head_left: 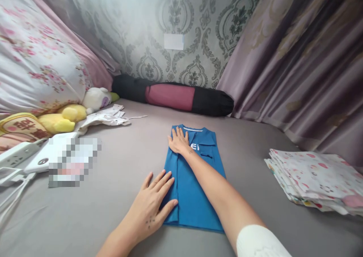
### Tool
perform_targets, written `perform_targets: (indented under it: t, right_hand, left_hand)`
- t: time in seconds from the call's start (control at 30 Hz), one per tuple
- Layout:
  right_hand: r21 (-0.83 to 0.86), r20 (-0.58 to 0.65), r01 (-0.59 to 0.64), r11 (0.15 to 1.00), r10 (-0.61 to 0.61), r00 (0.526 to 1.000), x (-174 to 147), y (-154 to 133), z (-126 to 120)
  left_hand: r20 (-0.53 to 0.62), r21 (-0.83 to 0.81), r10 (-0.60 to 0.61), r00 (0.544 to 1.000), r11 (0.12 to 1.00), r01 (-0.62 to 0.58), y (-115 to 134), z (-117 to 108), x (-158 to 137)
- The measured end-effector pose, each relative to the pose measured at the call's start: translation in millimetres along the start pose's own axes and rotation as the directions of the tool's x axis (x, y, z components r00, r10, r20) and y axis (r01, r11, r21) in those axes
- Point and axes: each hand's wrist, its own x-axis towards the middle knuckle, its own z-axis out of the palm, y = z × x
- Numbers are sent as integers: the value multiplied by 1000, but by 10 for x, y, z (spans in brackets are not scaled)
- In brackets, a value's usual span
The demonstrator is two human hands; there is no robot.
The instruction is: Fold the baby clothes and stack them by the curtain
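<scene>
A blue T-shirt [195, 196] lies on the grey bed sheet with its sides folded inward and its collar facing away from me. White lettering shows partly near the top, between the folds. My right hand [178, 140] rests flat on the upper left of the shirt, fingers spread, with the forearm crossing over the cloth. Lower down, my left hand [155, 198] lies along the shirt's left edge, fingers stretched and thumb on the folded strip. Neither hand grips the fabric.
A stack of folded patterned cloths [314, 175] sits at the right. Leftward are a power strip [18, 153], a white device [51, 151], cables, a crumpled white garment [104, 119] and plush toys [61, 119]. A long black and maroon bag [170, 96] lies along the wall.
</scene>
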Motion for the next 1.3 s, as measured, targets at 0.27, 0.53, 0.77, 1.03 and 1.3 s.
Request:
perform_targets:
  t: [0.27,0.53,0.77,1.03,1.3]
  right_hand:
    - [-17,-30,-5,1000,4,1000,17,-6,56]
    - [61,38,34,998,-36,999,-23,39,-48]
    - [-37,-13,81,996,-82,997,-440,-142,6]
    - [-44,-86,81,996,-84,993,-456,-139,136]
    - [-101,-89,164,981,-173,981,-858,-341,117]
  left_hand:
    - [-10,-9,4,1000,1000,-5,-11,4,-7]
    - [-28,-101,-86,996,991,83,-2,-7,8]
    - [-183,-167,-172,968,976,142,-79,67,6]
    - [-422,-266,-341,840,933,245,-199,135,13]
    - [-466,-284,-385,797,918,277,-231,122,-3]
